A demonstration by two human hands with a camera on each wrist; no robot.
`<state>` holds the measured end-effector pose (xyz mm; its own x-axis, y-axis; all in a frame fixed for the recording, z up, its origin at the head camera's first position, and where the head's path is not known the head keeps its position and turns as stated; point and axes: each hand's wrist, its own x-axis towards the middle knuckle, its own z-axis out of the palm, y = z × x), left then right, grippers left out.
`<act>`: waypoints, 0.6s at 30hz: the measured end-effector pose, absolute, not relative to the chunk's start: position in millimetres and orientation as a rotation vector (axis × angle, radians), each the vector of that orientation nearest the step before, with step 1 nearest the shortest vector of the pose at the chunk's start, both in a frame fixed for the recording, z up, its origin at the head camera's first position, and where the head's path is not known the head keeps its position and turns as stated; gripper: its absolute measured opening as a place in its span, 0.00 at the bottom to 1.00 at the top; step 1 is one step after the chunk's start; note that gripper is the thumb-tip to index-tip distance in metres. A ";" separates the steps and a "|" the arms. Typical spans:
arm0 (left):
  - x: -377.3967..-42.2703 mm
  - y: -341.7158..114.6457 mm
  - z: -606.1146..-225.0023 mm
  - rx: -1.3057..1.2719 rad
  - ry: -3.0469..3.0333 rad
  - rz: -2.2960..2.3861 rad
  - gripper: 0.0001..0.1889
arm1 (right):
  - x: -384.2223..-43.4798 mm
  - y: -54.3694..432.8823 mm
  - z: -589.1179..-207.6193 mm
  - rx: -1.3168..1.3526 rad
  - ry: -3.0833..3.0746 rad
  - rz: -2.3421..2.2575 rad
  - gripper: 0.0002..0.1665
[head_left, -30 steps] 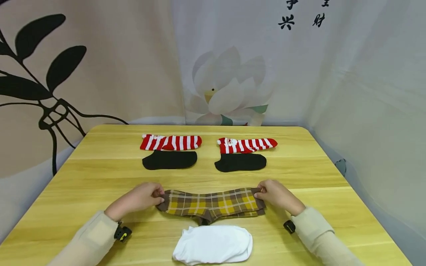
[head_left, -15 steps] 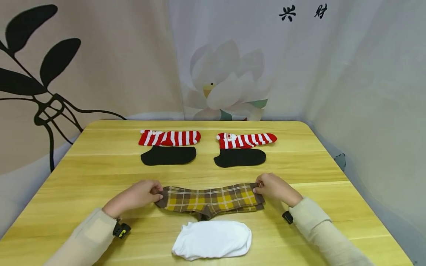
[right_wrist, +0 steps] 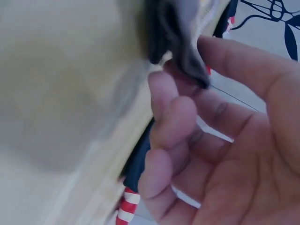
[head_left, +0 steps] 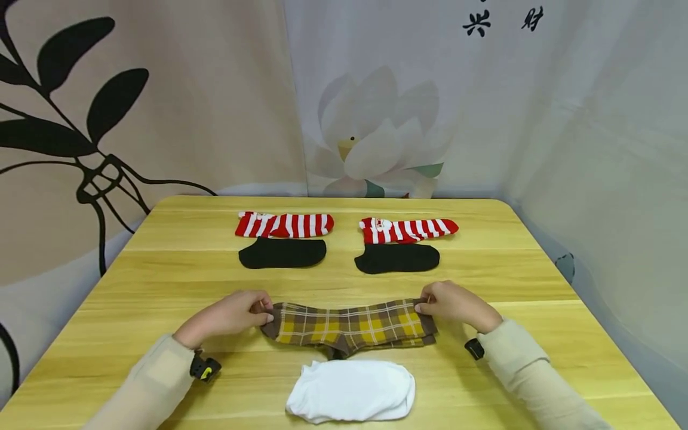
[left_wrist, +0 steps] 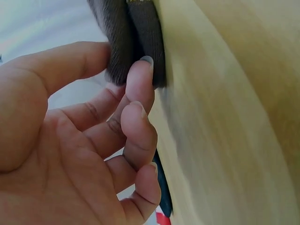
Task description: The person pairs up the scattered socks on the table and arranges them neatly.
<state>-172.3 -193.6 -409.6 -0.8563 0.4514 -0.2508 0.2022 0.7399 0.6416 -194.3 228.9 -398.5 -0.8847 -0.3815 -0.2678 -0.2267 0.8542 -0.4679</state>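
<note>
A pair of plaid socks (head_left: 349, 327), brown and yellow with white lines, lies stretched sideways across the table, one sock on top of the other. My left hand (head_left: 239, 312) pinches the brown toe end between thumb and fingers. At the other end my right hand (head_left: 457, 304) pinches the brown cuff. In the left wrist view two brown layers (left_wrist: 136, 42) show, with the thumb on the upper one and a fingertip between them. The right wrist view shows the cuff's dark edge (right_wrist: 185, 51) between thumb and fingers. Just in front of the plaid pair lie folded white socks (head_left: 352, 391).
Two black ankle socks (head_left: 282, 253) (head_left: 398, 258) lie side by side beyond the plaid pair. Behind them are two red-and-white striped socks (head_left: 287, 226) (head_left: 408, 230). The wooden table (head_left: 161, 269) ends at a printed curtain (head_left: 226, 107).
The camera view shifts slightly, moving everything in it together. Both hands keep their pinch on the plaid socks, which stay in the same place on the table.
</note>
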 end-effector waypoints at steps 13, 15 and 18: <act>-186.7 -212.7 -390.2 0.420 2.692 0.937 0.11 | -223.7 215.7 -379.7 -0.548 2.722 -0.724 0.15; -190.2 -215.9 -387.9 0.378 2.721 0.943 0.12 | -230.0 210.6 -377.1 -0.549 2.729 -0.744 0.16; -196.9 -220.8 -387.3 0.316 2.745 0.966 0.13 | -239.0 200.6 -372.2 -0.548 2.721 -0.779 0.17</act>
<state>-196.9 -220.8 -387.3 -0.9541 0.2705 -0.1288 0.1301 0.7614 0.6351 -239.0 200.6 -372.2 -0.8957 -0.4220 -0.1404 -0.2838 0.7854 -0.5502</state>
